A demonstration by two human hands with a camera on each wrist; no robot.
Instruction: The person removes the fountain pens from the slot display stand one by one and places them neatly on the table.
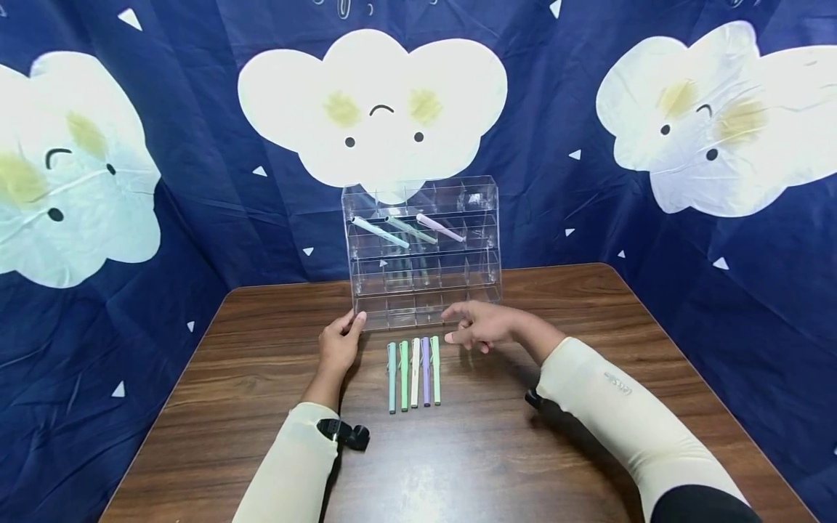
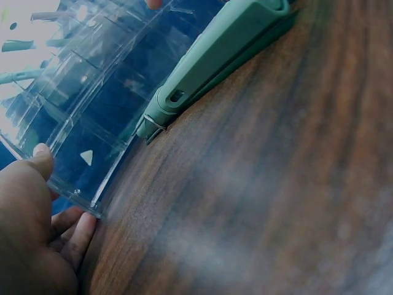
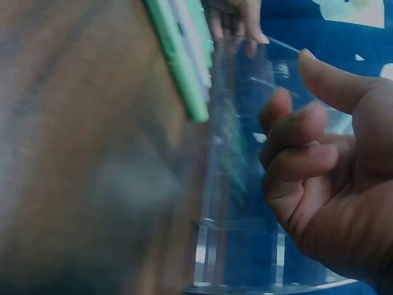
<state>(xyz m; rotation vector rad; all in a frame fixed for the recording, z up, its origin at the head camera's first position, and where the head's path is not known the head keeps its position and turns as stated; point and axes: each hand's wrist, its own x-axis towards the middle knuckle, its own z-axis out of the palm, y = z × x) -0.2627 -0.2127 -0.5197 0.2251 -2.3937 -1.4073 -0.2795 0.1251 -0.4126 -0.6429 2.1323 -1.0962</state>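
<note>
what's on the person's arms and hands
The left hand and right hand are bare. Pale cream fabric sleeves cover both forearms, the right with small lettering. Black devices sit at both wrists; black fabric shows farther up the right arm.

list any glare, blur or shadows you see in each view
Head: pale glare on the brown wood-grain table, dark shadow beneath the cream-sleeved right arm; left wrist: whitish haze over the table; right wrist: a blurred pale smudge over the table.

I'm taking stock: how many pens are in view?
8. On the table, left to right: teal pen, green pen, white pen, purple pen, pale green pen. In the rack: light blue pen, grey-green pen, pink pen. None seems hidden.
</note>
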